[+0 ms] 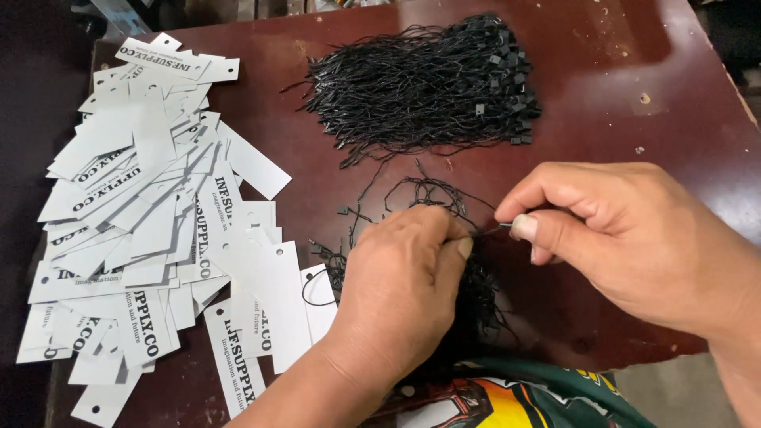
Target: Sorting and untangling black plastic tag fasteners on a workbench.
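Black string (485, 231) runs level between both pinches: left hand (400, 289) grips one end, right hand (626, 238) the other.

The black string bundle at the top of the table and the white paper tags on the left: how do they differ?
The string bundle is black, thin and tangled; the paper tags are white, flat, stiff rectangles. The strings lie roughly one way with small clasps at the right end; the tags are fanned at all angles, each with a punched hole. Both lie loose on the dark red table, untouched by either hand.
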